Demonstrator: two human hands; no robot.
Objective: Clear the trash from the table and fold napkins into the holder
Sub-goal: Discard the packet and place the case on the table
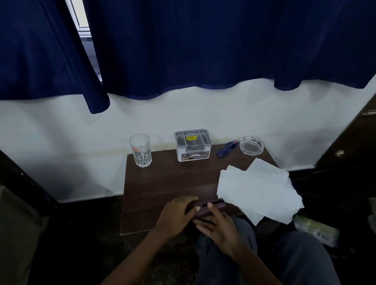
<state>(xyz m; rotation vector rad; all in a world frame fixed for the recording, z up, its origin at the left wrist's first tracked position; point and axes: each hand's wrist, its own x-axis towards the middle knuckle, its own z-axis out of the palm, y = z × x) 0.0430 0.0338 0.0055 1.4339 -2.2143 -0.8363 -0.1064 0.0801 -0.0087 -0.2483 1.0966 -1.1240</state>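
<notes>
with left hand (178, 214), gripping the left end of the maroon holder (218, 205), fingers curling over its far side, thumb pressing on the near face. with right hand (216, 228), pinching the same holder from the near side, thumb on top, fingers lying along its lower edge. resting the holder at the near edge of the dark wooden table (163, 181), just left of the loose white napkins (256, 191); not telling whether holder and paper are touching.

farther back in this head view, noting a faceted drinking glass (140, 150), a grey compartment box (193, 144), a small blue object (226, 149), perhaps a lighter, and a glass ashtray (251, 145), all standing along the wall side. spotting a green-and-white packet (314, 226) lying low beside the table's right edge.

judging the step as readying the holder ahead of folding: no napkin looking folded or slotted yet. next move probably calling for freeing the right hand and peeling off one sheet; the thin sheets are overhanging the table edge, so risking dragging the pile off.
</notes>
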